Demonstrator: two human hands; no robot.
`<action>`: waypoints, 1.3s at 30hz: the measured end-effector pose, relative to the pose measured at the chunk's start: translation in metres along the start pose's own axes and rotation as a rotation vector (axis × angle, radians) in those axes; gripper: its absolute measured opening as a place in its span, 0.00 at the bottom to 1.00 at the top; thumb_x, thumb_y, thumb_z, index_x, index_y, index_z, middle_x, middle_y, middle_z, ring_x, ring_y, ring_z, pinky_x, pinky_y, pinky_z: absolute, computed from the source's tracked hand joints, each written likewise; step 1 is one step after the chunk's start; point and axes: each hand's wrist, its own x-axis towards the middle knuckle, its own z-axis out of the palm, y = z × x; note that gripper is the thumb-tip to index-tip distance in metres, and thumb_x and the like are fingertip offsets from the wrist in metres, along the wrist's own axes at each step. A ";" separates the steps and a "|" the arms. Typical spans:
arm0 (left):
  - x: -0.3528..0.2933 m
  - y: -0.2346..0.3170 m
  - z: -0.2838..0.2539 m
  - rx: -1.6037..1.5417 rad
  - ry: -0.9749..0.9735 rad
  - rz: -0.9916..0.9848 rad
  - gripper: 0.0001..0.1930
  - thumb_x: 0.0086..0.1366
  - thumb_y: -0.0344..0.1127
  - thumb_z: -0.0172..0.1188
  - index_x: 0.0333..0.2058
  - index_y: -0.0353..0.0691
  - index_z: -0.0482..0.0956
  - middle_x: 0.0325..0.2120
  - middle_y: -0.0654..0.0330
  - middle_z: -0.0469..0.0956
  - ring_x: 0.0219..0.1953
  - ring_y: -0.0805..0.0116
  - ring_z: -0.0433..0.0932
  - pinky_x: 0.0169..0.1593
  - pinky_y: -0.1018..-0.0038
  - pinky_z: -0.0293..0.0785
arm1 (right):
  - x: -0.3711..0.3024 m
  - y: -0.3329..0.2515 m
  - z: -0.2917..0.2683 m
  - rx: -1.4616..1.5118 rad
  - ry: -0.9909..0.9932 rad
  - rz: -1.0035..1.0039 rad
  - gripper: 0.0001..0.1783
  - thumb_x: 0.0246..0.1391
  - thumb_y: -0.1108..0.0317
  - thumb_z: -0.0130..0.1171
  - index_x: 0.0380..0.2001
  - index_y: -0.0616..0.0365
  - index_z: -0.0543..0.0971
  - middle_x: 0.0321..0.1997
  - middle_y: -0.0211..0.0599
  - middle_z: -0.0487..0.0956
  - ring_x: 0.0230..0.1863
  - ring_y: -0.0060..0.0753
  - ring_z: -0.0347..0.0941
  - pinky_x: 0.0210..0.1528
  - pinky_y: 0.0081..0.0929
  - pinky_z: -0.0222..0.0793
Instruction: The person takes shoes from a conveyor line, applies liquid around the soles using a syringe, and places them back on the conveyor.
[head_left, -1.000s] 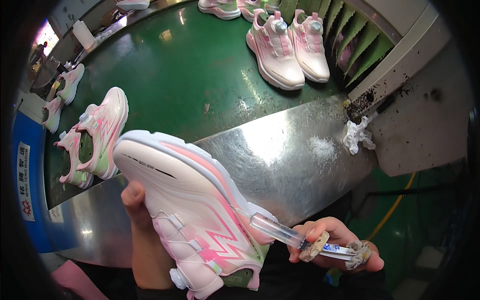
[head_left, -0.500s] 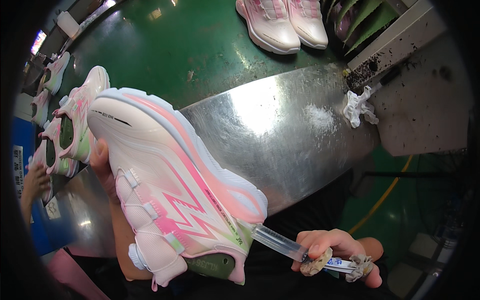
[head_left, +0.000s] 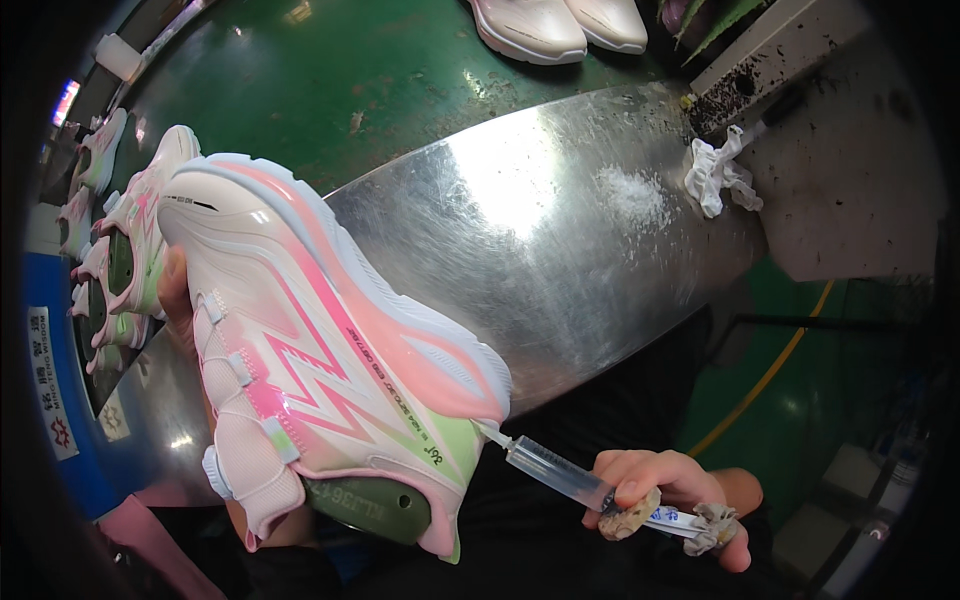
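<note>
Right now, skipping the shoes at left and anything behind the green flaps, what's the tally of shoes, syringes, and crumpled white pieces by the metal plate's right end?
Shoes: 3 (held shoe, top-edge pair)
Syringes: 1 (clear syringe)
Crumpled white pieces: 1 (white piece)
Total: 5

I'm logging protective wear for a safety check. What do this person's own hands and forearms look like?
The left hand and right hand look bare: no glove, ring or marking shows on the visible parts. The right wrist has no cuff, watch or bracelet in view. Much of the left hand and forearm is hidden.
</note>
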 end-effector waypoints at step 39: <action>-0.204 0.096 -0.002 0.220 0.352 -0.618 0.40 0.46 0.25 0.61 0.60 0.40 0.53 0.55 0.56 0.63 0.56 0.59 0.67 0.57 0.67 0.69 | 0.028 0.046 -0.014 -0.247 -0.258 -0.253 0.59 0.29 0.35 0.71 0.55 0.69 0.62 0.46 0.39 0.68 0.38 0.29 0.63 0.41 0.23 0.59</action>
